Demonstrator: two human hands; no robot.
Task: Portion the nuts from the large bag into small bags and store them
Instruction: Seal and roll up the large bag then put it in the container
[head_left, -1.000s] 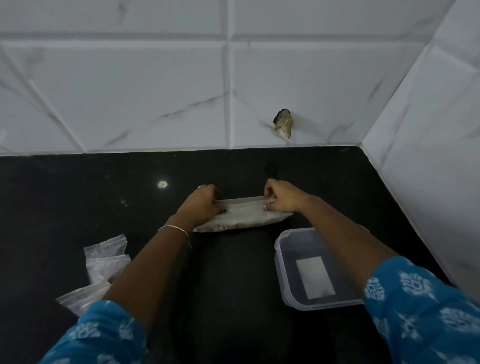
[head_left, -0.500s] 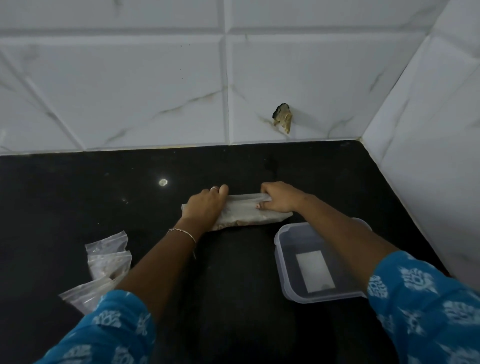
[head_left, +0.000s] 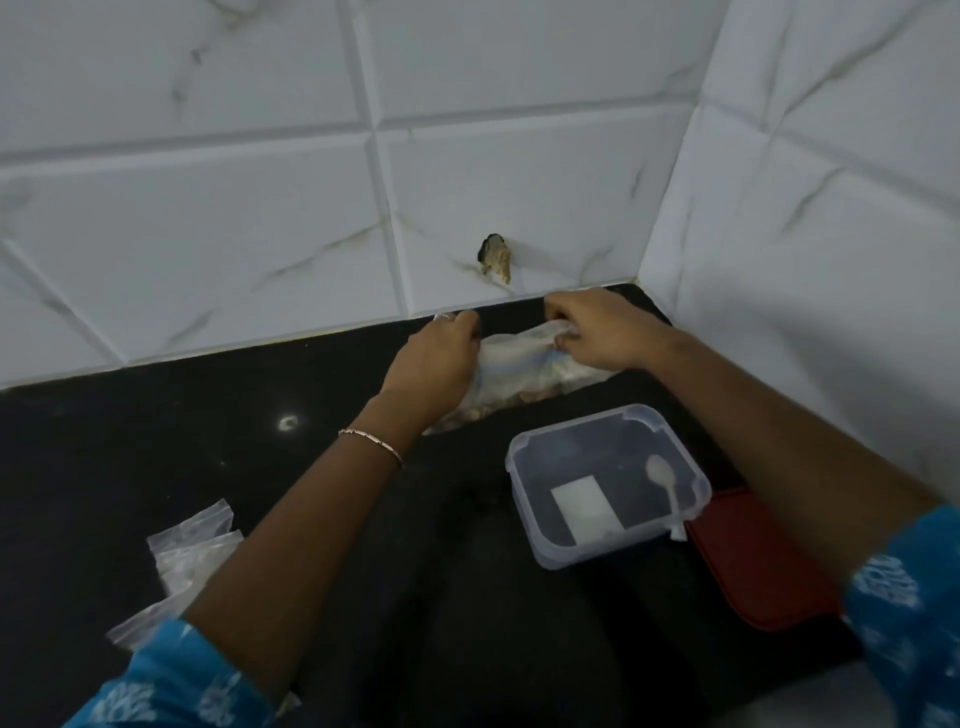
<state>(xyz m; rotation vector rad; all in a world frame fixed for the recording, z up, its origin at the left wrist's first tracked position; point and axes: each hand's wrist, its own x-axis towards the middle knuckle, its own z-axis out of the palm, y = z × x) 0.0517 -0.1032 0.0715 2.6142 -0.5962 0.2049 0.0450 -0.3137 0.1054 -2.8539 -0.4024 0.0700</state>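
The large clear bag of nuts (head_left: 524, 371) lies on the black counter (head_left: 130, 467) close to the back wall. My left hand (head_left: 436, 358) grips its left end and my right hand (head_left: 597, 327) pinches its top edge at the right. Brown nuts show through the plastic along the bag's lower side. A small pile of empty clear zip bags (head_left: 187, 556) lies at the lower left, partly hidden by my left forearm. A clear plastic container (head_left: 524, 499) stands in front of the bag, with a white plastic spoon (head_left: 662, 478) and a white label inside.
A red lid (head_left: 753, 561) lies right of the container, under my right forearm. Tiled walls meet in a corner at the back right. A chipped hole (head_left: 496, 257) marks the back wall tile just above the bag.
The view has tilted and swung, so the bag sits nearer the back wall in the frame. My right hand has bunched the bag's top edge. The spoon and red lid have come into view.
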